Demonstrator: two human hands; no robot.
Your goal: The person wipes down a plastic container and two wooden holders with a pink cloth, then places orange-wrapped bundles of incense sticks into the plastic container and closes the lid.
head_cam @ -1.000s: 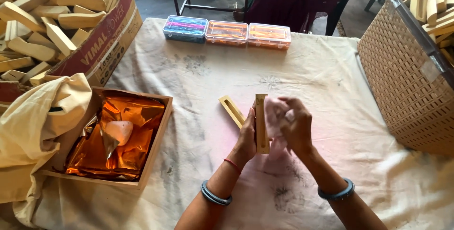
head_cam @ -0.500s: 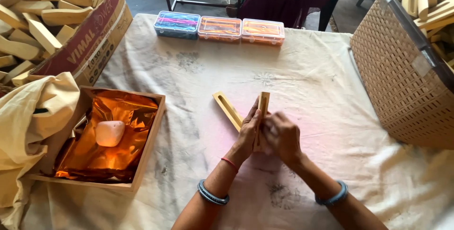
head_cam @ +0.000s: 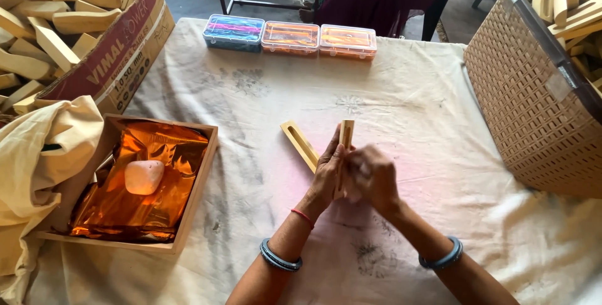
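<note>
My left hand [head_cam: 326, 176] grips a pale wooden bar [head_cam: 345, 134] that stands upright on the cloth-covered table [head_cam: 263, 91]. My right hand [head_cam: 371, 179] is closed against the bar's right side; a pink cloth seen earlier is hidden inside its fingers now. A second wooden bar with a long slot [head_cam: 300, 144] lies flat on the table just left of my left hand.
A wooden tray lined with orange foil [head_cam: 188, 198] holds a pale pink lump [head_cam: 143, 176] at the left. A cardboard box [head_cam: 119, 54] and a woven basket [head_cam: 533, 104] hold several wooden pieces. Three plastic boxes [head_cam: 290, 37] sit at the far edge. A beige cloth bag [head_cam: 37, 160] lies left.
My right hand has closed in against the upright bar and slid down it, so the pink cloth it held is no longer visible. The bar stays upright.
</note>
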